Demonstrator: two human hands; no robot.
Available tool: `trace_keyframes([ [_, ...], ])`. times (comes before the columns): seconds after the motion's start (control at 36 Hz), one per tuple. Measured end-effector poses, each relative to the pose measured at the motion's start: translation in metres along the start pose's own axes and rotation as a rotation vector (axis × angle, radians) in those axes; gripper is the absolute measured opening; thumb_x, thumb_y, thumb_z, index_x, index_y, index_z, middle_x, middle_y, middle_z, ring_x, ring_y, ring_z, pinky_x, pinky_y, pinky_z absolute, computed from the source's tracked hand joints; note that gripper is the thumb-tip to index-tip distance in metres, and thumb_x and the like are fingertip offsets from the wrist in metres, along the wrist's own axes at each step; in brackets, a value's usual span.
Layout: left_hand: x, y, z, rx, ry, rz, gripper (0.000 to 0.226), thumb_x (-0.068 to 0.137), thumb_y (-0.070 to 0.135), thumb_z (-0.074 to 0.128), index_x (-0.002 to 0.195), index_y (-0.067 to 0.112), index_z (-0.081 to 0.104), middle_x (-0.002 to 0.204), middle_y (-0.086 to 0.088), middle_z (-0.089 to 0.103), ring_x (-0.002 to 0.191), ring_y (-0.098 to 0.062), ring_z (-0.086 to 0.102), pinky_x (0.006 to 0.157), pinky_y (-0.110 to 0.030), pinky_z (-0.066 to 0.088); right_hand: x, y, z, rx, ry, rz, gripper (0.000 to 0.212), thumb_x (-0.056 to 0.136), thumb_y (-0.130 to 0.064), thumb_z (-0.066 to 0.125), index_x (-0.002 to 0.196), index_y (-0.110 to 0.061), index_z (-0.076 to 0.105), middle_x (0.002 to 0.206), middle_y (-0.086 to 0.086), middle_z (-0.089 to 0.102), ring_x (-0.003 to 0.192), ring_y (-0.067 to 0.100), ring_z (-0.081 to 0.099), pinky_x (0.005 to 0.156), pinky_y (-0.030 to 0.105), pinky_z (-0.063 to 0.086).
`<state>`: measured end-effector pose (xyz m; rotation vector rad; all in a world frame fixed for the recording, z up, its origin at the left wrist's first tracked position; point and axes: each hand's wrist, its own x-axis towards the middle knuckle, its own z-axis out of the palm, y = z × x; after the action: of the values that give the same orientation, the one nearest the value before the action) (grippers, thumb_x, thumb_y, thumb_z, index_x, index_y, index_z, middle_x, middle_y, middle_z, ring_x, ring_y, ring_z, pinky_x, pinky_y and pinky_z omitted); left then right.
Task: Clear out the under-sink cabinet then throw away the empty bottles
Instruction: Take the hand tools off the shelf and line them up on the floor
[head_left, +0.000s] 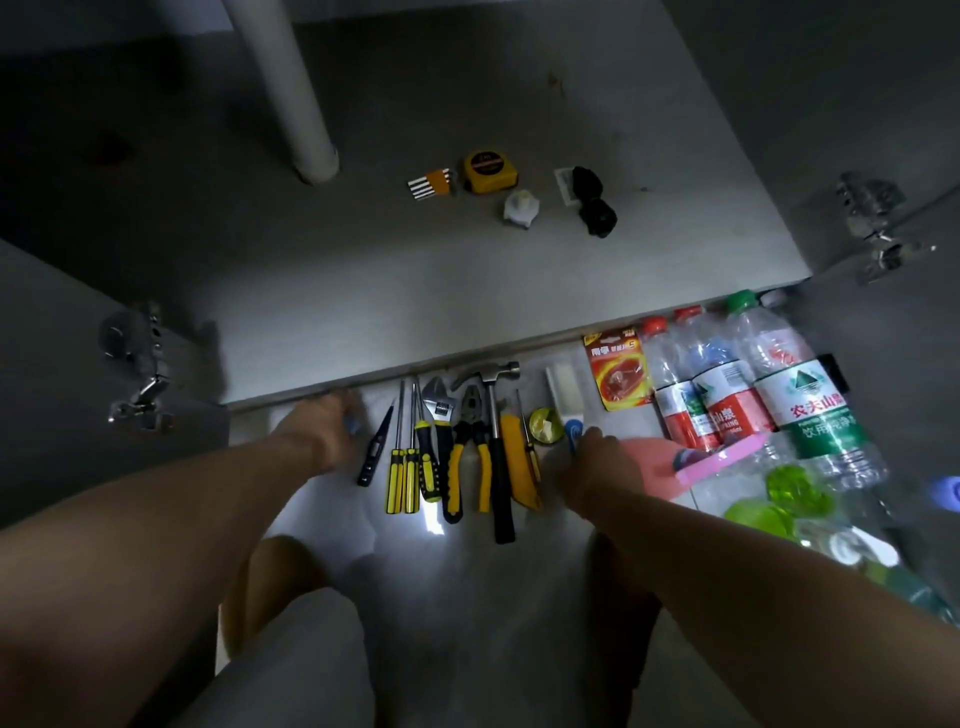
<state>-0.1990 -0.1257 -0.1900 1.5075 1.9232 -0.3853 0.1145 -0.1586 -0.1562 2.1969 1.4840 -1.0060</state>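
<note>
In the head view the clearing-out is judged nearly done: the bottles (727, 384) are laid on the floor (457, 577) outside the cabinet (363, 286), where a tape measure (485, 169) is left. Whether the left hand (322, 431) or right hand (597, 462) holds anything cannot be told; a reach inside is called for next.

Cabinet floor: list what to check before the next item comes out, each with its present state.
1. Cabinet floor emptied: not ok; tape measure, hex keys, white fitting and black object lie on it.
2. Reach past drain pipe: ok; it stands left of them.
3. Left hand free: cannot tell; blurred at the cabinet edge.
4. Right hand free: cannot tell; fingers by a small tube.
5. Bottles out on the room floor: ok.
</note>
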Motion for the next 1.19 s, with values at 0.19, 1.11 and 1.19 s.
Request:
trace_keyframes([
  [0.19, 0.001, -0.005, 0.016, 0.040, -0.004, 0.001, 0.036, 0.097, 0.026, 0.057, 0.126, 0.007, 0.051, 0.122, -0.020, 0.059, 0.114, -0.034, 0.057, 0.094, -0.036, 0.051, 0.009, -0.014, 0.008, -0.014, 0.029, 0.015, 0.053, 0.095, -0.012, 0.059, 0.141, -0.008, 0.033, 0.134, 0.016, 0.044, 0.115, 0.033, 0.057, 0.095, 0.042, 0.051],
  [1.11, -0.120, 0.309, 0.080, -0.371, -0.100, 0.650, 0.031, 0.093, 0.023, 0.070, 0.123, 0.015, 0.068, 0.117, -0.007, 0.067, 0.107, -0.023, 0.065, 0.092, -0.035, 0.052, -0.067, 0.187, -0.109, 0.699, -0.139, -0.049, 0.007, 0.093, -0.005, 0.055, 0.097, -0.010, 0.059, 0.076, 0.014, 0.066, 0.058, 0.022, 0.070, 0.066, 0.038, 0.063],
  [1.19, -0.129, 0.315, 0.081, -0.424, -0.132, 0.661, 0.031, 0.094, 0.026, 0.070, 0.124, 0.018, 0.068, 0.116, -0.001, 0.067, 0.104, -0.017, 0.062, 0.089, -0.030, 0.050, -0.072, 0.190, -0.074, 0.789, -0.175, -0.049, 0.047, 0.087, -0.008, 0.070, 0.127, -0.019, 0.048, 0.098, 0.008, 0.060, 0.071, 0.022, 0.070, 0.068, 0.036, 0.061],
])
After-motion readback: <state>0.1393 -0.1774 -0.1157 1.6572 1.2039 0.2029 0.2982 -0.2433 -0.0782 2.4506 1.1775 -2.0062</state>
